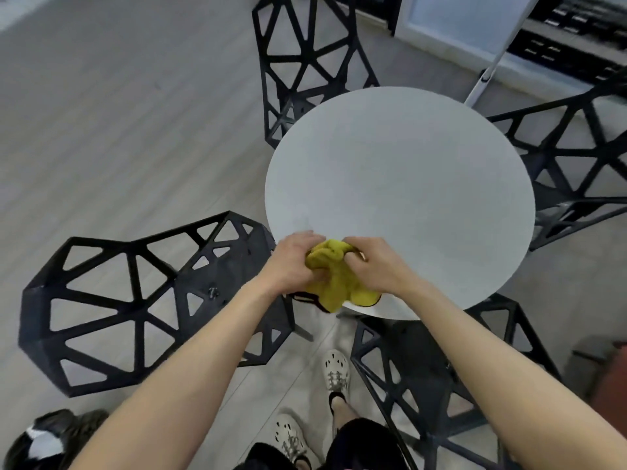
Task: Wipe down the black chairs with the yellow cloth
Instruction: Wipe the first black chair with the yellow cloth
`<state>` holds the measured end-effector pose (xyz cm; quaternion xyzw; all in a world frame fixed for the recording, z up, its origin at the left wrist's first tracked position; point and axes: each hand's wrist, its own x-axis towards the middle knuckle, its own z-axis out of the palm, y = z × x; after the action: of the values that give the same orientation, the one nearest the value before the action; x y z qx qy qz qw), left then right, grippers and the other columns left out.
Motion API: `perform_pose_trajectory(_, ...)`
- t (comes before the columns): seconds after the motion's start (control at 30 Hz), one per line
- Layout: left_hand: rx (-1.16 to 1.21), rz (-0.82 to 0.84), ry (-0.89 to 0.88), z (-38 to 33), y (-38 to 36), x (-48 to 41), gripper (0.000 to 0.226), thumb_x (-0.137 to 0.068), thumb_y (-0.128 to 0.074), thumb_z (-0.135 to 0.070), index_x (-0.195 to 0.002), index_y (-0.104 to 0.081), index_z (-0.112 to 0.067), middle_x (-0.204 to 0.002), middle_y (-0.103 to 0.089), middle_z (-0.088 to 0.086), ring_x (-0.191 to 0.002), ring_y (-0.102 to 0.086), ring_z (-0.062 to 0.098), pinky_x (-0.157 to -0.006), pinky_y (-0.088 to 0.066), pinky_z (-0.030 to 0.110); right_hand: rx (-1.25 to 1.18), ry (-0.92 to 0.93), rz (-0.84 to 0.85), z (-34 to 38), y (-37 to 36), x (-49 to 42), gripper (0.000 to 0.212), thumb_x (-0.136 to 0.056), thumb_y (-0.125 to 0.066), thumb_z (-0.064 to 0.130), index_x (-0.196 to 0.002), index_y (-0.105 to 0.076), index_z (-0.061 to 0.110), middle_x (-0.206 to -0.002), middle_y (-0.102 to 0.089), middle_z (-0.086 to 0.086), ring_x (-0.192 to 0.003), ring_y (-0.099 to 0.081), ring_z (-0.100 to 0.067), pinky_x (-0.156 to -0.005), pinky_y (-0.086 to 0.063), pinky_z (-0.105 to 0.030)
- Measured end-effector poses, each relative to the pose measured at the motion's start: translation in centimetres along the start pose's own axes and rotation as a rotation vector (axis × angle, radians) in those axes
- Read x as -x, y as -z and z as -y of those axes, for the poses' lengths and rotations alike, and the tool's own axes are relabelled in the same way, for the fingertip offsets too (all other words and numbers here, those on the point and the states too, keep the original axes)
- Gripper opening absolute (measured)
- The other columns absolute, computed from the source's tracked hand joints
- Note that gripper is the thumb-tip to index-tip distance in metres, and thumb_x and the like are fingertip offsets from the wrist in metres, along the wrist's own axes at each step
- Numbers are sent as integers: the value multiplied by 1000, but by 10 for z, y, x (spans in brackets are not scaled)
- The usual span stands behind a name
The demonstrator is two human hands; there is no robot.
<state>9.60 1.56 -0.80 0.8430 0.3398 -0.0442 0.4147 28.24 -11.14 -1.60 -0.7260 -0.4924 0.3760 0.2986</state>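
1. While your left hand (295,262) and right hand (369,266) clench the yellow cloth (334,279) between their curled fingers, it sits bunched over the table (407,181) rim.
2. Wiping looks unstarted; next, carry it to the black chair (135,300) left of your fingers.

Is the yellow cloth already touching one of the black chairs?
No, both the left hand and right hand hold the yellow cloth bunched over the round table's near edge.

Table: the round grey table (400,171) is spreading out beyond your left hand (295,262) and right hand (373,266).
On it: the yellow cloth (334,276) is bunching at the near rim, between both hands.
Floor: the pale floor (101,130) is carrying black chairs (135,300) on either side of your hands.
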Motion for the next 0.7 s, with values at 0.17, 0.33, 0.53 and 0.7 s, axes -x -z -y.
perform_pose_trajectory(0.17, 113, 132, 93, 15, 47, 24, 28, -83, -87, -46, -104, -77, -31, -93, -77, -4, -90, -72, 15, -81, -57, 39, -172, -87, 208, 14, -14, 9, 39, -76, -84, 59, -108, -71, 40, -97, -76, 17, -90, -73, -3, -73, -58, -20)
perform_pose_trajectory(0.33, 36, 15, 230, 73, 90, 91, 22, -81, -86, -57, -89, -73, -41, -88, -71, -10, -82, -67, 8, -70, -51, 35, -226, 9, 297, 58, -89, -13, 27, -89, -70, 60, -113, -67, 49, -103, -77, 19, -95, -73, -1, -81, -60, -30)
perform_pose_trajectory(0.53, 0, -135, 481, 179, 124, 204, 27, -90, -81, -54, -110, -73, -38, -108, -75, -15, -101, -71, 6, -92, -61, 37, -209, -90, 480, 115, -193, -39, 27, -104, -60, 48, -130, -58, 44, -119, -69, 21, -111, -66, -8, -93, -55, -36)
perform_pose_trajectory(0.7, -36, -286, 635, 273, 155, 289, 22, -100, -72, -48, -118, -73, -36, -106, -73, -16, -99, -68, 1, -88, -60, 30, -217, -184, 483, 144, -273, -44, 32, -110, -50, 39, -142, -53, 45, -126, -69, 9, -112, -65, -17, -104, -53, -46)
